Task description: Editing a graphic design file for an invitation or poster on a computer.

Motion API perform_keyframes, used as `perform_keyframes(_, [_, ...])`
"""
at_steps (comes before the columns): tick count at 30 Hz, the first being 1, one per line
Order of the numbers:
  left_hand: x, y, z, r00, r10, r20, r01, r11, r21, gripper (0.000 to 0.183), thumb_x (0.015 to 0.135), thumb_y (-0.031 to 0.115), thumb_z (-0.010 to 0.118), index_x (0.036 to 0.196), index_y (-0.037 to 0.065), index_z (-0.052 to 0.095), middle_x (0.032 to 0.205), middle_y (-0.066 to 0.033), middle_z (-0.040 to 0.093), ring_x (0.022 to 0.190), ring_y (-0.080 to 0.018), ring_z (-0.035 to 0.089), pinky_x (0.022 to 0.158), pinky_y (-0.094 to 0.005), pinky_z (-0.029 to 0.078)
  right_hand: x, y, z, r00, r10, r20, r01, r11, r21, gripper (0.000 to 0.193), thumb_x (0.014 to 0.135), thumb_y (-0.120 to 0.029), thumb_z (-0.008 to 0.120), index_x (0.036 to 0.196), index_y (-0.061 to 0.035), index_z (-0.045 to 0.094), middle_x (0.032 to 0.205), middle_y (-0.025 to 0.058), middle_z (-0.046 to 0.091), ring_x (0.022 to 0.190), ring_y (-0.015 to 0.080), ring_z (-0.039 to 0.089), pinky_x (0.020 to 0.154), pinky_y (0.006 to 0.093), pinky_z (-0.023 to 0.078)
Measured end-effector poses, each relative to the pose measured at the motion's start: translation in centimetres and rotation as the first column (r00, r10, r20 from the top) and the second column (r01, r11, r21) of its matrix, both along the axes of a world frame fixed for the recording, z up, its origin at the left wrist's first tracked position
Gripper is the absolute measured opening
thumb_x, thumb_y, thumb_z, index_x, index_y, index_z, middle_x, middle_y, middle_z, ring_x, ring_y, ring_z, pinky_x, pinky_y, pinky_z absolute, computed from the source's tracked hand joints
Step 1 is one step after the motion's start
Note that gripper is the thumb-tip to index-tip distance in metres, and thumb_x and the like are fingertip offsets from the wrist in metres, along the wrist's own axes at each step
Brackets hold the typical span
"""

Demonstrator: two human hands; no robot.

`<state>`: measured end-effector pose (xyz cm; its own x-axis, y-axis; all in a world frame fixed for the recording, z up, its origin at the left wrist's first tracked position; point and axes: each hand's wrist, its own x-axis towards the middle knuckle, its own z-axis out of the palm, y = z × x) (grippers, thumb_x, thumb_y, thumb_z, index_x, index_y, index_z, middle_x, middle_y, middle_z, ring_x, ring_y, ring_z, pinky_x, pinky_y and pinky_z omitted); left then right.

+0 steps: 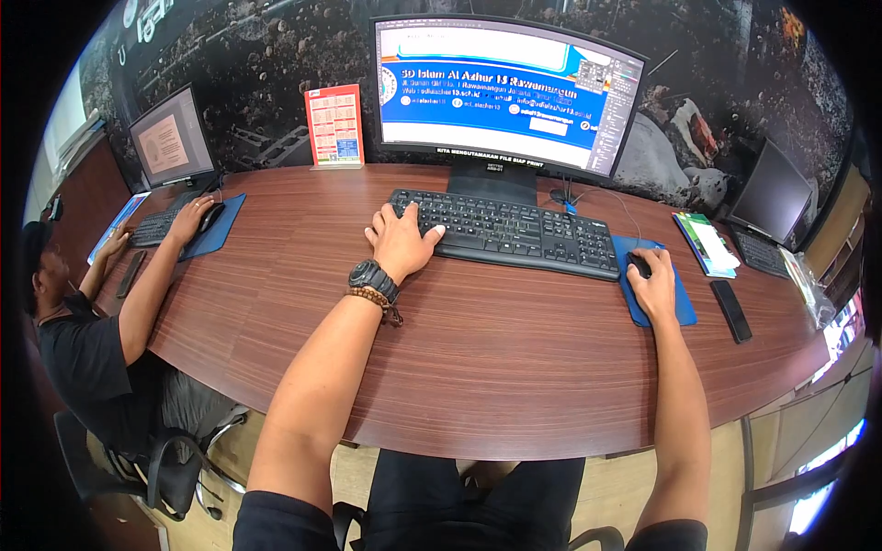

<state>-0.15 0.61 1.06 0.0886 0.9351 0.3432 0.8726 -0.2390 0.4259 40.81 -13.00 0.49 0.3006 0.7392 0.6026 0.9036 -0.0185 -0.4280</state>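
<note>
My left hand rests on the left end of a black keyboard, its fingers spread over the keys. A dark watch and a beaded bracelet circle that wrist. Over to the right, my right hand is wrapped round a black computer mouse, which sits on a blue mouse pad. Behind the keyboard stands a wide curved monitor, showing a blue and white layout with tool panels along its right side.
A red and white desk calendar stands left of the monitor. Farther left, a person works at another monitor. Booklets, a black phone and a dark-screened laptop lie to the right on the wooden desk.
</note>
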Motion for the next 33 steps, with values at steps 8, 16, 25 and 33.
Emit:
perform_keyframes(8, [0.0, 0.0, 0.1, 1.000, 0.001, -0.006, -0.001, 1.000, -0.018, 0.073, 0.091, 0.050, 0.064, 0.144, 0.003, 0.047, 0.145, -0.0322, 0.035, 0.138, -0.0465, 0.031, 0.111, -0.0632, 0.023, 0.1, 0.0, 0.0, 1.000, -0.014, 0.015, 0.014, 1.000, -0.005, 0.031, 0.081, -0.020, 0.067, 0.108, -0.0040, 0.072, 0.114, 0.0186, 0.060, 0.108, 0.0366, 0.059, 0.096, 0.0425, 0.048])
perform_keyframes(16, [0.0, -0.1, 0.2, 1.000, -0.003, -0.005, 0.003, 1.000, -0.019, 0.072, 0.091, 0.050, 0.063, 0.143, 0.002, 0.048, 0.144, -0.0315, 0.036, 0.136, -0.0460, 0.032, 0.111, -0.0641, 0.023, -0.1, -0.1, 0.1, 1.000, -0.009, 0.001, 0.009, 1.000, 0.003, 0.030, 0.081, -0.019, 0.067, 0.107, -0.0037, 0.072, 0.113, 0.0188, 0.061, 0.108, 0.0370, 0.060, 0.096, 0.0431, 0.048])
perform_keyframes(25, [0.1, 0.0, 0.1, 1.000, -0.006, -0.003, 0.006, 1.000, -0.018, 0.071, 0.092, 0.052, 0.063, 0.141, 0.003, 0.050, 0.144, -0.0304, 0.036, 0.136, -0.0457, 0.032, 0.110, -0.0638, 0.023, 0.4, 0.1, -0.2, 1.000, -0.004, 0.018, 0.004, 1.000, 0.015, 0.030, 0.080, -0.019, 0.067, 0.106, -0.0043, 0.072, 0.111, 0.0179, 0.060, 0.107, 0.0360, 0.059, 0.095, 0.0432, 0.048])
perform_keyframes(33, [2.0, -0.7, 1.1, 0.994, -0.077, -0.074, 0.077, 0.997, 0.001, 0.070, 0.090, 0.060, 0.060, 0.139, 0.010, 0.056, 0.150, -0.0315, 0.031, 0.142, -0.0479, 0.025, 0.112, -0.0644, 0.022, 0.0, 0.0, -0.1, 0.999, -0.048, -0.014, 0.049, 0.999, 0.019, 0.031, 0.080, -0.019, 0.068, 0.107, -0.0059, 0.071, 0.113, 0.0164, 0.059, 0.108, 0.0351, 0.059, 0.094, 0.0430, 0.048])
